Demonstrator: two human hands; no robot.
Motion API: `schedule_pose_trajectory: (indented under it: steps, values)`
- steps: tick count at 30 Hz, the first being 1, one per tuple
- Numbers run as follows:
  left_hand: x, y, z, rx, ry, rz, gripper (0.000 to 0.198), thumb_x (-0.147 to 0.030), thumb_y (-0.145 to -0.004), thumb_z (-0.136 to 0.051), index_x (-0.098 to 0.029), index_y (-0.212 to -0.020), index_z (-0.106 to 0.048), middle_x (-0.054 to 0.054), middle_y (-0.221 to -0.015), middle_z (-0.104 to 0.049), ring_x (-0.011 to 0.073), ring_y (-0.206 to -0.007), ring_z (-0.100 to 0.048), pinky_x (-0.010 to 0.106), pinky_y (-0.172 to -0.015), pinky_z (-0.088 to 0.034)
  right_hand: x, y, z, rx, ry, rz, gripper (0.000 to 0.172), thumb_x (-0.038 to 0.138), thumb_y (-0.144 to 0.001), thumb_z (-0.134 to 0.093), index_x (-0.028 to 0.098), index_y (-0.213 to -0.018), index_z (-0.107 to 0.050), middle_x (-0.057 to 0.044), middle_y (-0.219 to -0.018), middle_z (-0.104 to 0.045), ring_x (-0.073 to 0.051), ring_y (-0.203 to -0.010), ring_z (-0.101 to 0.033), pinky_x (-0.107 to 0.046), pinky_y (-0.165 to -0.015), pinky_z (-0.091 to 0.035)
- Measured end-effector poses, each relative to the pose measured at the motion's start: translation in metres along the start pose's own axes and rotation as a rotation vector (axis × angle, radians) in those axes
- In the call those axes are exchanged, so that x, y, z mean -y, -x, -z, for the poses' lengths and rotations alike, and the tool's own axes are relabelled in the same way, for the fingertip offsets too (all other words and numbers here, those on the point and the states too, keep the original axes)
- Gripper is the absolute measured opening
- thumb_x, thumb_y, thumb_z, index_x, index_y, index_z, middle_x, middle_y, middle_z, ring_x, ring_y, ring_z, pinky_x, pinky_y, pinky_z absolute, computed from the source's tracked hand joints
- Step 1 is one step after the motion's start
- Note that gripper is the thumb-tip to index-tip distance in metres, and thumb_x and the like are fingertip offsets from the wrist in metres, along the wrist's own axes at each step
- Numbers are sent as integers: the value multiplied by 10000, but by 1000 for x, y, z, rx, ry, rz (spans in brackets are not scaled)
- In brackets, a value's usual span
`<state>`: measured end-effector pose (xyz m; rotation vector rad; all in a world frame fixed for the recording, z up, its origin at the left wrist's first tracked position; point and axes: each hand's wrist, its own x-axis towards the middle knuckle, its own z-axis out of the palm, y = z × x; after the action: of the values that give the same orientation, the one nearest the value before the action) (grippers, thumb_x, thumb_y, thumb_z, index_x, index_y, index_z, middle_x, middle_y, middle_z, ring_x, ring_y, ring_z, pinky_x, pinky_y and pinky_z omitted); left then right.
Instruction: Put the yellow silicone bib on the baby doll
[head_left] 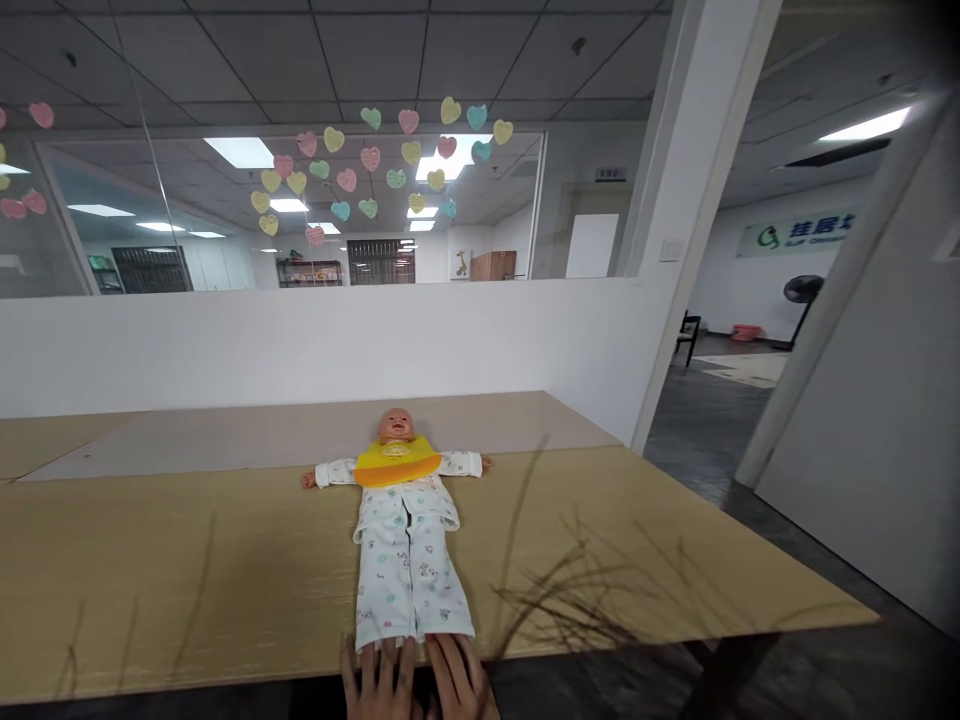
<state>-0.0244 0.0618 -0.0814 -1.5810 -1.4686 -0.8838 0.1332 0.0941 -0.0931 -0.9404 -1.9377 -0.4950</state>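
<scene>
Your left hand [381, 685] sits at the near edge of the table, its fingers a little spread and their tips at the hem of one leg of the patterned trousers [386, 575]. Your right hand [461, 685] is just beside it, its fingers long and closer together, the tips at the hem of the other leg. Both thumbs are hard to make out, so you cannot tell whether either hand pinches the cloth or only rests against it. The trousers are on the doll [395, 427], which lies face up in front of you, head toward the far side and both arms stretched out left and right. It wears a matching white top [433, 500], and a yellow bib [397, 462] with an orange lower edge covers its chest. Under it is the wooden table [225, 560], with a greyer panel [262, 438] along the far side. Beyond that you face a low white wall [300, 345] topped by glass bearing heart-shaped notes [370, 158]. To the right, past the open door [862, 430], are a black fan [802, 289], a red tub [745, 332] and a chair [688, 337].
</scene>
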Motion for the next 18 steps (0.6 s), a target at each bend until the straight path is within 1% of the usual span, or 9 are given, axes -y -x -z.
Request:
schedule_pose_trajectory:
  steps: [3,6,8,10,11,13,14,16,18]
  values:
    - [-3,1,8,15,3,-23,477,-183,-668,-615,-299,-1094,-796,52,-1139,-770,350,-1060,-663,643,-1130,-366,-1,-2,4,6,-9,49,666,76,-690,-496,193,-1318,-679,-45,-1339,-660,-274,-1179,-653,-307,-876,-592]
    - [-6,-2,22,29,20,-55,503,-154,-700,-570,-310,-1130,-780,55,-1228,-741,349,-1124,-668,614,-1065,-454,0,-11,22,-4,-33,123,651,76,-679,-488,140,-1302,-670,-83,-1330,-660,-286,-1177,-652,-332,-871,-607]
    - [-8,-9,36,-19,79,-78,469,-140,-738,-516,-311,-1080,-786,54,-1181,-758,324,-1074,-704,567,-979,-528,2,-22,43,-15,-90,136,606,66,-692,-476,126,-1260,-677,-104,-1286,-678,-284,-1163,-662,-335,-877,-616]
    - [-7,-22,54,-93,208,-99,428,-130,-778,-465,-305,-1004,-784,29,-1051,-791,266,-943,-745,476,-889,-585,6,-37,69,-5,-217,107,540,48,-739,-463,142,-1223,-681,-110,-1224,-699,-252,-1147,-675,-309,-911,-612]
    - [-5,-32,64,-120,289,-111,413,-125,-797,-452,-303,-985,-775,7,-969,-799,232,-865,-753,423,-841,-603,9,-45,82,22,-299,79,502,38,-777,-455,156,-1209,-679,-107,-1201,-703,-228,-1133,-684,-284,-922,-606]
    - [2,-58,81,-75,384,-113,376,-124,-832,-476,-278,-1037,-751,5,-939,-795,207,-825,-752,360,-780,-616,10,-64,104,49,-494,-3,406,37,-857,-436,186,-1148,-677,-90,-1115,-715,-174,-1019,-714,-233,-882,-605]
    - [7,-73,87,-56,434,-77,348,-124,-849,-503,-261,-1064,-739,17,-949,-793,203,-833,-752,344,-782,-616,9,-75,112,27,-594,-26,356,54,-885,-435,185,-1122,-666,-83,-1058,-720,-160,-952,-721,-223,-850,-606]
    - [19,-110,91,4,576,74,247,-180,-869,-562,-255,-1026,-738,29,-921,-788,203,-834,-749,321,-764,-614,1,-97,118,-8,-732,-59,287,90,-915,-444,196,-1071,-660,-64,-990,-726,-154,-908,-720,-227,-822,-601]
    - [34,-149,81,95,755,281,176,-256,-858,-596,-236,-947,-747,44,-917,-787,230,-874,-748,364,-823,-610,-16,-122,109,-6,-817,-162,224,120,-939,-464,193,-1004,-665,-56,-970,-732,-159,-917,-712,-248,-837,-586]
